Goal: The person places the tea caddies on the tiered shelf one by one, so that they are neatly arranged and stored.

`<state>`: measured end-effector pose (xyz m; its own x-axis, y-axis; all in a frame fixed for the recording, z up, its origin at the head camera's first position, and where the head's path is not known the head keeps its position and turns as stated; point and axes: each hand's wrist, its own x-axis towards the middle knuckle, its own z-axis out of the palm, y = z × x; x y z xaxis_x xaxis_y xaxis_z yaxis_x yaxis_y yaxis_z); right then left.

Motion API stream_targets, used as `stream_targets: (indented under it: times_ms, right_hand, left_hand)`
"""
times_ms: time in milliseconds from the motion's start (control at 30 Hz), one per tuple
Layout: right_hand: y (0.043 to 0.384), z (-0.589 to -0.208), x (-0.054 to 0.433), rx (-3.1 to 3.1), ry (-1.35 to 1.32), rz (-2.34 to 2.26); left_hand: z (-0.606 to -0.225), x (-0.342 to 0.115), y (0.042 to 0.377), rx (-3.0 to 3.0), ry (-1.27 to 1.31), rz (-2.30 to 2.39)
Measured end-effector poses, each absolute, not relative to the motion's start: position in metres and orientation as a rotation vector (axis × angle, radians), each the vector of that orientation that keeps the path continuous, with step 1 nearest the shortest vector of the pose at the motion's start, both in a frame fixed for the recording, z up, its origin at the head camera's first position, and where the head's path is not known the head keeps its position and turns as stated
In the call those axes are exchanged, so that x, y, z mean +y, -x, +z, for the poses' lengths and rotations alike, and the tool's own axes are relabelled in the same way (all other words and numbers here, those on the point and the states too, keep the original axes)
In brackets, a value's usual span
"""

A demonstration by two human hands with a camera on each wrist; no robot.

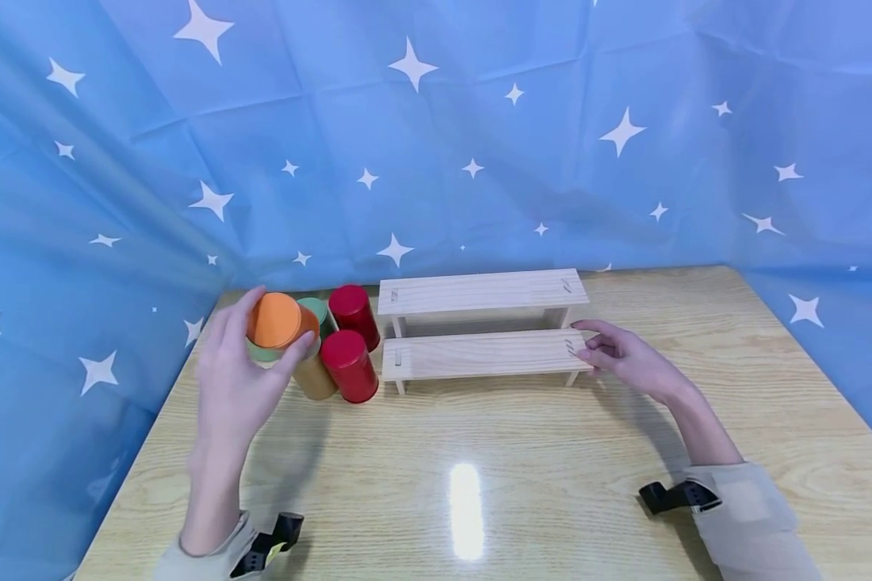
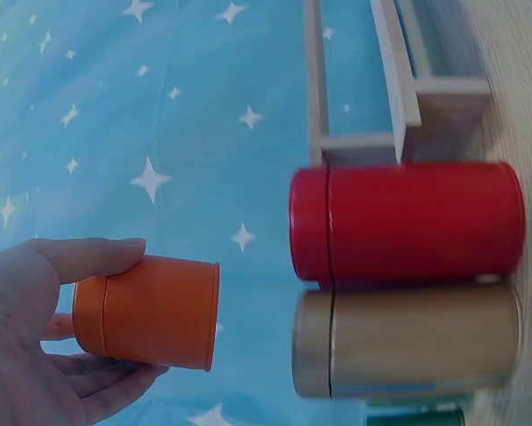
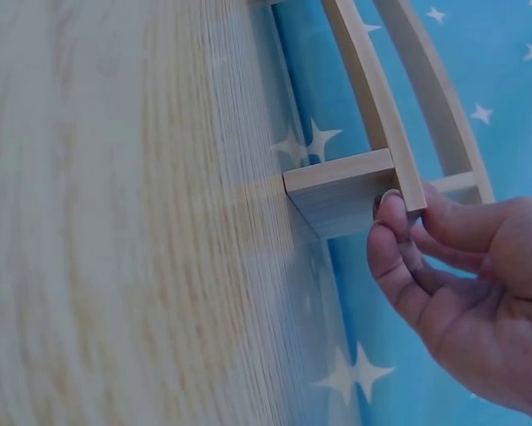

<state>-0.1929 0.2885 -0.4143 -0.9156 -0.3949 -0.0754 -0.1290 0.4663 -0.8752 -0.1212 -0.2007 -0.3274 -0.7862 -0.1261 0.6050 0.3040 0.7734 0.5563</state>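
Note:
Raised above the other canisters, an orange canister (image 1: 274, 321) is gripped by my left hand (image 1: 234, 379), thumb on one side and fingers on the other. The left wrist view shows the same orange canister (image 2: 159, 311) tilted on its side relative to the camera, apart from the red canister (image 2: 408, 222) and the tan canister (image 2: 408, 342). At the right end of a two-tier wooden shelf (image 1: 480, 355), my right hand (image 1: 628, 359) pinches the lower board's end. In the right wrist view, thumb and fingers of the right hand (image 3: 479, 293) close on that board (image 3: 385, 124).
Left of the shelf stand two red canisters (image 1: 350, 367), a tan canister (image 1: 312, 375) and green canisters (image 1: 318, 311), partly hidden. All rest on a wood-grain table (image 1: 407, 460). A blue star-patterned cloth (image 1: 450, 121) hangs behind and along the sides.

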Motion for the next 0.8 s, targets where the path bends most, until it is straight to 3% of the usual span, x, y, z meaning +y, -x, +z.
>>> stream_targets:
  times_ms: [800]
  right_hand:
    - [0.193, -0.414, 0.288, 2.463, 0.456, -1.443]
  left_hand:
    - [-0.322, -0.128, 0.123, -2.335, 0.410, -0.982]
